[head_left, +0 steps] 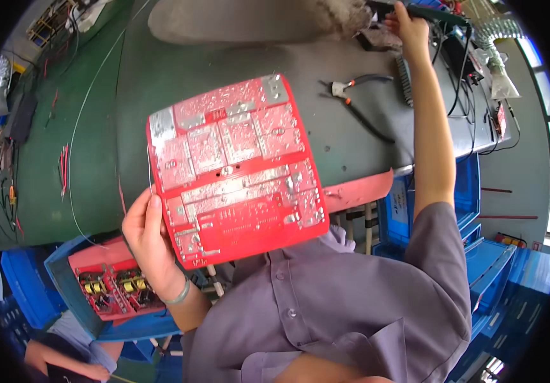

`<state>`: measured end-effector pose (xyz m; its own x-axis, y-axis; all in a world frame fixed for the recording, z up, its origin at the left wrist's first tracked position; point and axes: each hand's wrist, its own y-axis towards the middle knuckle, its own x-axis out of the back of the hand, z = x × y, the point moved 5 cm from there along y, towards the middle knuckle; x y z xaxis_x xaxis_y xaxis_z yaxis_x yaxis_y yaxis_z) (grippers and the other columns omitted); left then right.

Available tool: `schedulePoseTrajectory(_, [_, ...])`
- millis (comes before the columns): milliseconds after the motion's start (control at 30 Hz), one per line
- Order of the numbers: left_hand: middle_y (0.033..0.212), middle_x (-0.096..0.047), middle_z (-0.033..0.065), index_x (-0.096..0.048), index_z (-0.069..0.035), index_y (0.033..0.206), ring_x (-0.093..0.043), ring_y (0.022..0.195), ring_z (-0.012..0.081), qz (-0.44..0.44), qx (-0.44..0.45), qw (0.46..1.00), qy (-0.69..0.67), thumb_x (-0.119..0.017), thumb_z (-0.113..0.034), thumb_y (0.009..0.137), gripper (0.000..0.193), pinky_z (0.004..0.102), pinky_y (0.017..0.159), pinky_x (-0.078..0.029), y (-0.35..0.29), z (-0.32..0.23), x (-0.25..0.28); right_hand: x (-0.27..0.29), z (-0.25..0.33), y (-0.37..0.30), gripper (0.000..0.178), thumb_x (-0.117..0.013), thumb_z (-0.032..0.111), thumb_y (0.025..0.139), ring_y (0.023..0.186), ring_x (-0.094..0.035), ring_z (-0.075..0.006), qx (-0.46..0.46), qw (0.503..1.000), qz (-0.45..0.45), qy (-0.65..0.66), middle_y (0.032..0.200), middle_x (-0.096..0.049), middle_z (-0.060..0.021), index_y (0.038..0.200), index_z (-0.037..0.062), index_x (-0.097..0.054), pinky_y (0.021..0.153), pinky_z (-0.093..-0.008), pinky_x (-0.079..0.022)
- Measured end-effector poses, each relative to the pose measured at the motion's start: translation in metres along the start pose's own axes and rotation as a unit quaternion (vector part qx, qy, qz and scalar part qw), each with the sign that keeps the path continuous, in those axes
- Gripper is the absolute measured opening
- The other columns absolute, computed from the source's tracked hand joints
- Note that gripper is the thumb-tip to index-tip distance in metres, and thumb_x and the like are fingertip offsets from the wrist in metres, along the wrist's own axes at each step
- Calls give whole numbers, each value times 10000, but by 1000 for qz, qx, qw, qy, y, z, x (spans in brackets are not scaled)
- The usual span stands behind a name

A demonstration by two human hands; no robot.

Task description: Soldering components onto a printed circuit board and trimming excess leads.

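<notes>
In front of my chest, my left hand (150, 233) grips a red printed circuit board (230, 169) by its lower left edge, thumb on the face towards me. Shiny solder joints and tinned pads cover that face. A thin light wire runs along the board's left edge down to my thumb. My right arm stretches to the far right, where my right hand (409, 29) closes beside dark tool-like things at the bench's back. What its fingers hold is too hard to make out. Cutting pliers (345, 89) with black and orange handles lie open on the bench, nearer than that hand.
The dark green bench (160, 70) spans the view, with a grey rounded object (236, 22) at its back. A black box (461, 57) with cables stands at right. Left below, a blue crate (90, 322) holds populated boards. Another person's arm (64, 360) shows at lower left.
</notes>
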<state>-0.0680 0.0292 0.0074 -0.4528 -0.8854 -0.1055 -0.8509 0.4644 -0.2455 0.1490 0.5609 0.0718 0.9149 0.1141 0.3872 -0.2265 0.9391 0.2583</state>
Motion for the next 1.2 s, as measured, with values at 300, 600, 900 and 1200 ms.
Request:
schedulePoseTrajectory(300, [990, -701, 108, -613, 79, 1168, -672, 821, 113, 61, 8, 994, -86, -597, -65, 924, 284, 229, 723, -543, 10, 13, 11, -15, -5, -162, 873, -729, 399, 805, 1463, -186, -332, 303, 822, 366, -315, 1547, -286, -176, 1500, 90, -299, 1166, -427, -175])
schedulePoseTrajectory(600, [920, -658, 54, -612, 104, 1150, -598, 786, 50, 94, -156, 980, -84, -590, -18, 922, 260, 169, 667, -469, 2, -4, -8, -10, 47, -200, 399, -514, 145, 978, 1121, -534, -307, 313, 846, 242, -358, 1186, -544, -169, 1357, 18, -496, 969, -366, -402])
schedulePoseTrajectory(900, [840, -570, 4, -618, 109, 1134, -505, 709, 29, 97, -233, 965, -75, -618, -3, 897, 263, 166, 612, -400, -15, -10, -25, -73, 133, -291, 643, -790, 162, 659, 954, -537, -343, 405, 790, 400, -228, 1093, -532, -167, 1239, 28, -549, 829, -414, -440])
schedulePoseTrajectory(1200, [835, -569, 13, -613, 113, 1140, -504, 712, 31, 95, -275, 954, -72, -614, 24, 892, 264, 168, 611, -401, -31, -3, -34, -66, 126, -295, 648, -802, 161, 639, 919, -539, -321, 431, 773, 399, -240, 1068, -531, -135, 1234, 65, -564, 797, -413, -447])
